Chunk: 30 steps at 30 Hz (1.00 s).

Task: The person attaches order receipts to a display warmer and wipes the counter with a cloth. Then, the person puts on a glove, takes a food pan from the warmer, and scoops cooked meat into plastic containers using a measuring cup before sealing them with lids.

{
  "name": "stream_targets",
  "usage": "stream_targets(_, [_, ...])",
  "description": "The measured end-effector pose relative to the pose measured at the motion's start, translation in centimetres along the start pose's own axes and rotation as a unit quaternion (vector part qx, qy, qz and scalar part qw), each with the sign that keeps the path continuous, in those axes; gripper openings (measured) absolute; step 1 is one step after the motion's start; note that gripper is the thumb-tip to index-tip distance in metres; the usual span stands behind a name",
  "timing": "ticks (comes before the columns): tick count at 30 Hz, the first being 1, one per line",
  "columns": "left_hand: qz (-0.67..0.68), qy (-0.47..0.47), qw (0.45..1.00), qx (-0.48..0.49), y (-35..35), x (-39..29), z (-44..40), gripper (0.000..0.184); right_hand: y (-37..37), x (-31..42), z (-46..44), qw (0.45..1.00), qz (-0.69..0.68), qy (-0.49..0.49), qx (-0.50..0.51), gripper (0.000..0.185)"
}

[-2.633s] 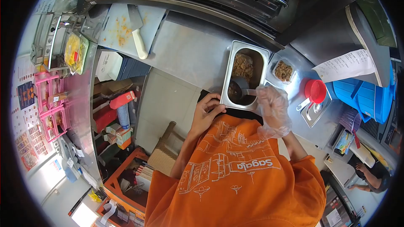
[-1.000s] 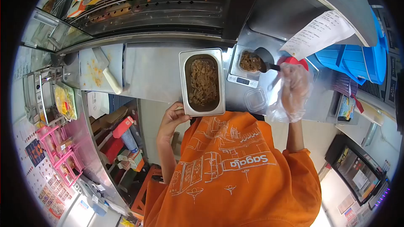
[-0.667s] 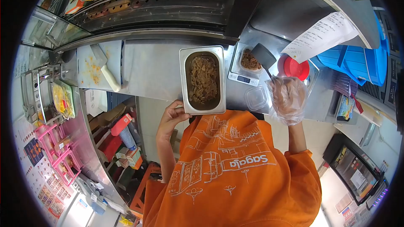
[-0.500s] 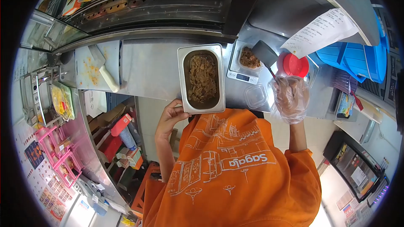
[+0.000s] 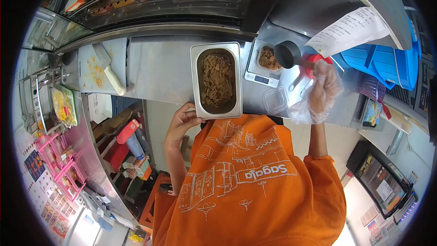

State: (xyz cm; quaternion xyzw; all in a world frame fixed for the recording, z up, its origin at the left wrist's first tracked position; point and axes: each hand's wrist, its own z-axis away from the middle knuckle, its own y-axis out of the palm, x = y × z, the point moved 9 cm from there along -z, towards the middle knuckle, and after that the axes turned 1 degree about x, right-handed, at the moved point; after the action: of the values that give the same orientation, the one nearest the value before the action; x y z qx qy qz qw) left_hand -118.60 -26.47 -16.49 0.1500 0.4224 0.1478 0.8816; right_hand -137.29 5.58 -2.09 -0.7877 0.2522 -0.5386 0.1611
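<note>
Two grips: left hand (image 5: pixel 184 119) pinching our steel pan (image 5: pixel 238 82), right hand (image 5: pixel 324 82) the black scoop (image 5: pixel 287 54). We're probably portioning; mind the scale (image 5: pixel 261 79).

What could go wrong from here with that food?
The steel pan's near end appears to overhang the counter, so it might tip if the left hand slips. The dark scoop in the gloved right hand, overlapping the small tub in view, could bump it on the scale.

At the left of the metal table (image 5: pixel 159 66), a white cutting board (image 5: pixel 119 53) is carried; farther right, a scale (image 5: pixel 261 79) is set, with a clear lid (image 5: pixel 275 100) laid just beside it.
</note>
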Motion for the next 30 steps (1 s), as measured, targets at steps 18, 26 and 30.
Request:
stream_targets(18, [-0.013,0.018,1.0,-0.003,0.2,-0.2,0.6,0.037,10.4,13.7,6.6,0.898,0.137,-0.343,0.236,0.038])
stream_targets(26, [0.02,0.045,0.998,-0.035,-2.7,-0.1,1.9,0.041,9.4,9.5,5.8,0.943,0.137,-0.152,0.261,0.029])
stream_targets(30, [0.009,0.042,0.998,-0.037,-3.4,-0.8,2.2,0.04,5.6,0.1,8.2,0.925,0.213,0.072,0.306,0.048])
